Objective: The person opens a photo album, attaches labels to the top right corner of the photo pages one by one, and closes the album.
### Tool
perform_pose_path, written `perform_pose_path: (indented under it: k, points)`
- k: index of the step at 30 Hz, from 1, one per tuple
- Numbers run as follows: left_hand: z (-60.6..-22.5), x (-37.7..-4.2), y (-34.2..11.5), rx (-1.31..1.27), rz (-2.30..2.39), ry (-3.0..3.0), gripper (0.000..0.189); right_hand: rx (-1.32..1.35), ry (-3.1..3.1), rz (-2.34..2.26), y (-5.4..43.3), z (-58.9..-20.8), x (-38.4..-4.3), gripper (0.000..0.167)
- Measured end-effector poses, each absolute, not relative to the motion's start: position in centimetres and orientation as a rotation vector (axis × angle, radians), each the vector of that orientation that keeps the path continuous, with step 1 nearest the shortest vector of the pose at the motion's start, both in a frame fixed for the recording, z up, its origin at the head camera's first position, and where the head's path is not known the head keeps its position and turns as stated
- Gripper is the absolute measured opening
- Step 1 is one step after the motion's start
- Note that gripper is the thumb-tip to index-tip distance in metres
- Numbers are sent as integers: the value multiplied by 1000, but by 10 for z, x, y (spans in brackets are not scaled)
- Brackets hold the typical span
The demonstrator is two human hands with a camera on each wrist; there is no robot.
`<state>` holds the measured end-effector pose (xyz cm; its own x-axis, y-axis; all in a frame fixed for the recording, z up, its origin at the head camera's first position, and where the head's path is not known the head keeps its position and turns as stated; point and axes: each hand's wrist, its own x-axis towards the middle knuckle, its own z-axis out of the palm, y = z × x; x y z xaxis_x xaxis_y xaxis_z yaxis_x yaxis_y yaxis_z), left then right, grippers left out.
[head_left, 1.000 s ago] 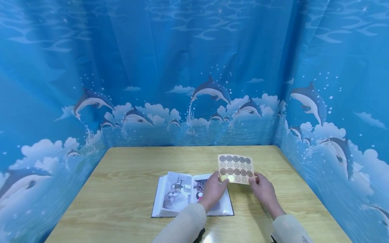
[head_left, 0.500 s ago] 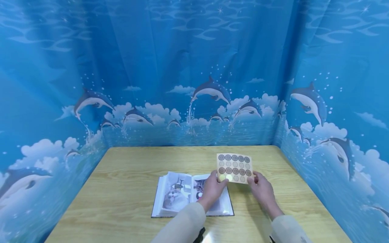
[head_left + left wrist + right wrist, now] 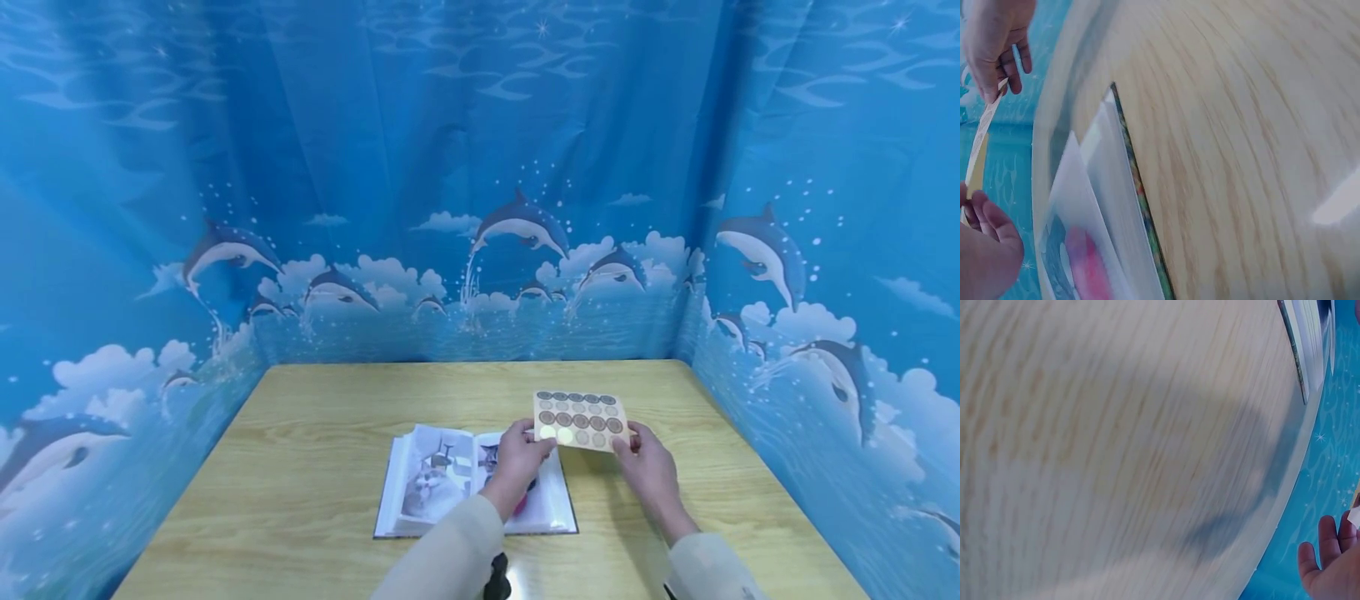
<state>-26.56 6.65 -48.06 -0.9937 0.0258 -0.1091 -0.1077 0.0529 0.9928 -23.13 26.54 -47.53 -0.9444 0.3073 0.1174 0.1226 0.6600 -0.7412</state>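
A cream sticker sheet (image 3: 577, 421) with rows of round brown and pale stickers is held up, tilted, above the table. My left hand (image 3: 517, 460) pinches its lower left corner between thumb and fingers. At the lower right corner, my right hand (image 3: 651, 468) pinches it the same way. Two stickers near the left thumb shine bright yellow. Below my left forearm lies an open album (image 3: 438, 479) with cat pictures on its pages. The left wrist view shows the sheet (image 3: 982, 134) edge-on between both hands; in the right wrist view my right hand (image 3: 1335, 556) is partly cut off.
The wooden table (image 3: 315, 433) carries the album near its front middle. A blue curtain (image 3: 420, 167) printed with dolphins surrounds the back and sides. A small black object (image 3: 497, 577) shows beside the left sleeve. One album page (image 3: 1082, 250) stands raised, with a pink shape on it.
The sheet's top edge has dipped, so it lies flatter to the view. My left hand has shifted slightly left, and a pink patch on the album now shows beside the wrist.
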Motion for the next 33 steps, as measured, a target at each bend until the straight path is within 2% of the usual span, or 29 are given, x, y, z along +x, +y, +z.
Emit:
perform_pose_path:
  k: [5, 21, 27, 30, 33]
  points:
    - [-475, -260, 68, -78, 2171, 2041, 19, -383, -2608, 1200, 261, -474, -231, 55]
    - [-472, -255, 72, -44, 2272, 1925, 15, -420, -2534, 1353, 244, -473, -226, 58]
    - [-470, -253, 72, -55, 2268, 1923, 16, -346, -2531, 1270, 241, -475, -224, 59]
    - [-471, -254, 72, -47, 2296, 1900, 17, -223, -2536, 1092, 239, -475, -223, 54]
    - [-472, -255, 72, -32, 2308, 1901, 18, -70, -2504, 908, 235, -474, -225, 40]
